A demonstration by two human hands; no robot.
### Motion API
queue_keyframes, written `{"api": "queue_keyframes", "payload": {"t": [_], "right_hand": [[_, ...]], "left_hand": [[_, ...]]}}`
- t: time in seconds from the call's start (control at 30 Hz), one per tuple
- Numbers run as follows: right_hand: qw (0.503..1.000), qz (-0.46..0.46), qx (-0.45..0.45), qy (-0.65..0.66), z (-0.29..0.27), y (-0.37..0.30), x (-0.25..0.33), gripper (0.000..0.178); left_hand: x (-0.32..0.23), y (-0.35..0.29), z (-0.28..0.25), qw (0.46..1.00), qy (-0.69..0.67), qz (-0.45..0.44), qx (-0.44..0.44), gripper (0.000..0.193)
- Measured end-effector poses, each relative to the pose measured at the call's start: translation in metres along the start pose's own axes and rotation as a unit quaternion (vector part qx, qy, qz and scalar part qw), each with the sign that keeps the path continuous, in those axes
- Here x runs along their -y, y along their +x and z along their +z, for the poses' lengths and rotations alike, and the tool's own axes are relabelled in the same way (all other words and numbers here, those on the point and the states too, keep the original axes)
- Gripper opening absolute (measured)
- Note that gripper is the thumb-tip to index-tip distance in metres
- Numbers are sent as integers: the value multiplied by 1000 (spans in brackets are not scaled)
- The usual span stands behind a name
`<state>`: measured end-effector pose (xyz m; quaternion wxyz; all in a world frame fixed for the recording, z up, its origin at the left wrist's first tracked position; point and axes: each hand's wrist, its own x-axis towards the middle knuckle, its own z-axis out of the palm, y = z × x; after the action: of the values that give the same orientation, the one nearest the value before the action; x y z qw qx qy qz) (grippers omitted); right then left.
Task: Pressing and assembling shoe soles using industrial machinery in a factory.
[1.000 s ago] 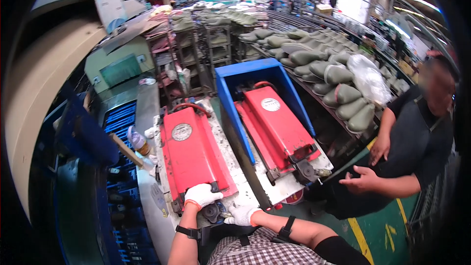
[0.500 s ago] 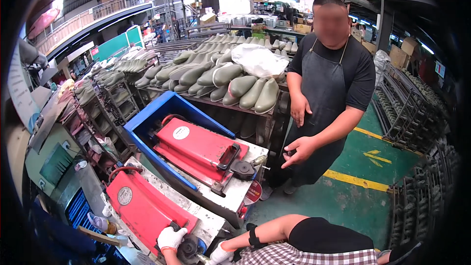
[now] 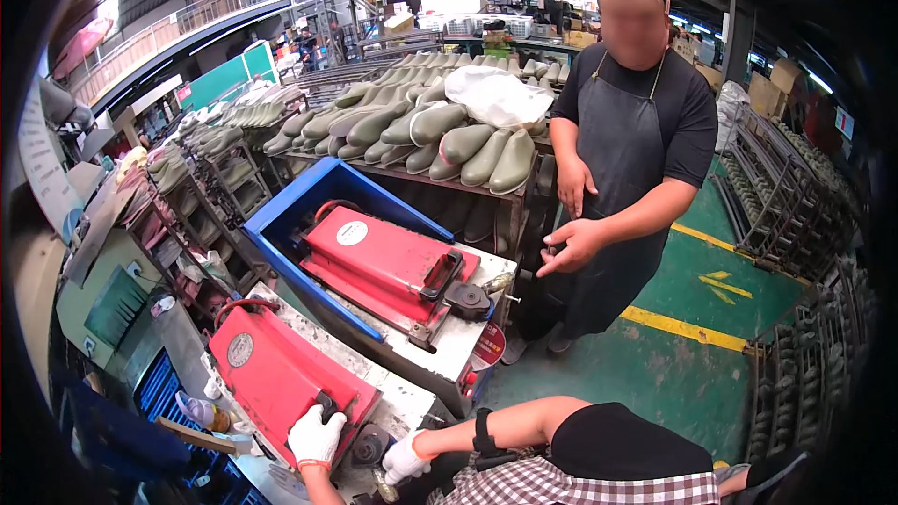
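Note:
My left hand (image 3: 316, 435), in a white glove, is closed around the black handle (image 3: 325, 403) at the near end of a red machine cover (image 3: 281, 367). To its right, my right hand (image 3: 406, 459), also white-gloved, has its fingers curled at a small metal fitting (image 3: 384, 484). That hand sits beside a round black part (image 3: 371, 446) on the machine's near end. Its fingertips are partly hidden. A second red machine (image 3: 379, 257) of the same kind stands just beyond, inside a blue housing (image 3: 281, 210).
A person in a dark apron (image 3: 622, 159) stands across from me, one hand extended. Behind the machines, green-grey boot-shaped forms (image 3: 463, 145) fill a rack, with a white plastic sheet (image 3: 499, 96) on top. More racks (image 3: 786, 178) line the right. At left lies a bottle (image 3: 201, 413).
The machines sit higher in the picture now, as the view has shifted. My right hand has come closer to the round black part. My left hand stays on the handle.

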<state>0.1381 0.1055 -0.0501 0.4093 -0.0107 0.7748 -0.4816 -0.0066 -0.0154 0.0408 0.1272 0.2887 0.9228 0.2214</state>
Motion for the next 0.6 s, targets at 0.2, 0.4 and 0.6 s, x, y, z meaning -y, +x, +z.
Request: {"api": "queue_keyframes", "payload": {"t": [0.2, 0.4, 0.6], "right_hand": [[985, -81, -147, 44, -48, -27, 11, 46], [909, -103, -396, -81, -82, -16, 65, 54], [852, -48, -494, -169, -104, 102, 67, 81]], "left_hand": [[-33, -11, -61, 992, -10, 74, -106, 49], [-30, -22, -108, 962, 75, 139, -223, 74], [-8, -22, -109, 895, 145, 178, -383, 82]]}}
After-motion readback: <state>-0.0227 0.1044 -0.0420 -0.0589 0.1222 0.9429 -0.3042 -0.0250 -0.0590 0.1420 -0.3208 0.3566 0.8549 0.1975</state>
